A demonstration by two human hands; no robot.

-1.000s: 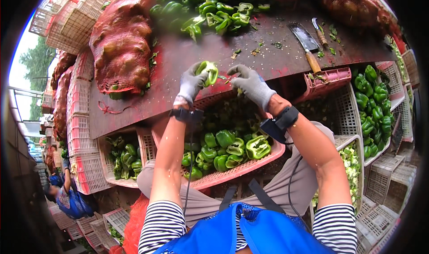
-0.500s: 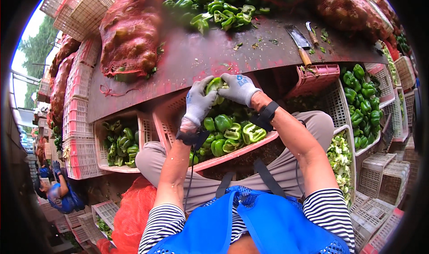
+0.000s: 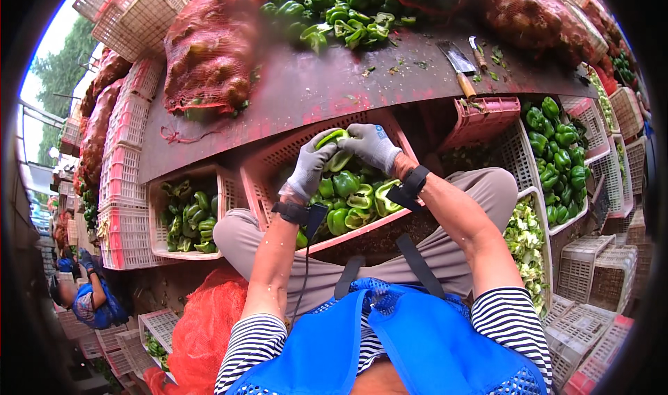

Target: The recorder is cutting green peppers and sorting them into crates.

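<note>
Both my hands wear grey gloves and meet over a pink crate [image 3: 398, 127] of green bell peppers. Between them is a cut green bell pepper [image 3: 330, 139], its pale inside showing. My left hand [image 3: 310, 167] is closed round its left side. With bent fingers, my right hand [image 3: 372, 147] grips the pepper's right edge; its fingertips are partly hidden. Whole and cut peppers [image 3: 346, 184] fill the crate just below my hands.
A dark table [image 3: 306, 103] spans the far side, bearing a pepper heap [image 3: 334, 9], a red mesh sack [image 3: 212, 54], a cleaver [image 3: 459, 65] and a small hooked knife [image 3: 478, 53]. Pepper crates flank me; a crate of pale scraps [image 3: 527, 249] stands right. Another person [image 3: 94, 297] is at far left.
My hands, with the pepper between them, have shifted slightly down toward the crate. The pepper's cut side has turned. The whole view has tilted a little.
</note>
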